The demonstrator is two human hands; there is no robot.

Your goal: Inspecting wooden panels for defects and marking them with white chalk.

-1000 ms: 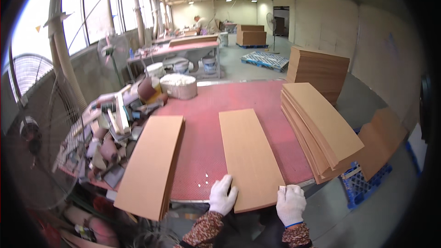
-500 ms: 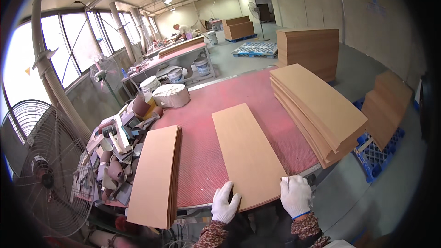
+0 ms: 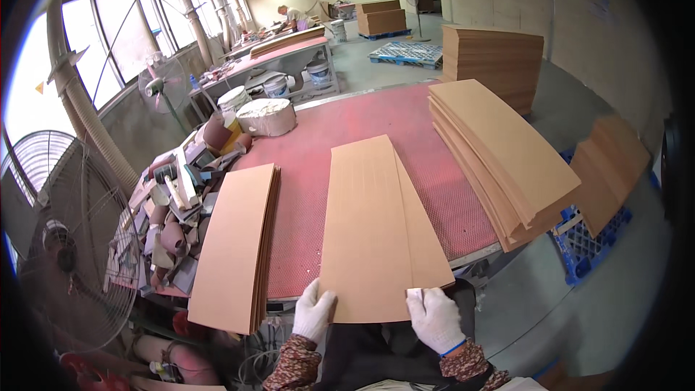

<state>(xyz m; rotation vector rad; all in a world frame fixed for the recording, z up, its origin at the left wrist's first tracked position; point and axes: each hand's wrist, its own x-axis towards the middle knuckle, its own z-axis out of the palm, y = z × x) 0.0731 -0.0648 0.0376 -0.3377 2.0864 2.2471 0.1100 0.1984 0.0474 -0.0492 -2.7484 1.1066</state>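
In the middle of the red mesh-topped table lies a long brown fibreboard panel [image 3: 365,232], its near end jutting past the table's front edge. My left hand [image 3: 313,311], in a white knit glove, grips the panel's near left corner with the thumb on top. At the near right corner my gloved right hand [image 3: 436,318] closes on the same panel. A small whitish piece shows by its thumb and fingers; its kind is unclear. Partly covered by the top panel, a second brown panel [image 3: 423,246] shows on the right, turned at a slight angle.
A low stack of panels [image 3: 232,246] lies left, a taller one [image 3: 507,145] right. Sandpaper rolls and offcuts [image 3: 170,224] crowd the left edge near a caged floor fan [image 3: 72,246]. Blue pallets [image 3: 594,242] stand on the floor. Another person [image 3: 295,18] works far back.
The top panel has shifted left and turned, uncovering the second panel beneath its right side. Both my hands have moved left with it. The view has also shifted slightly.
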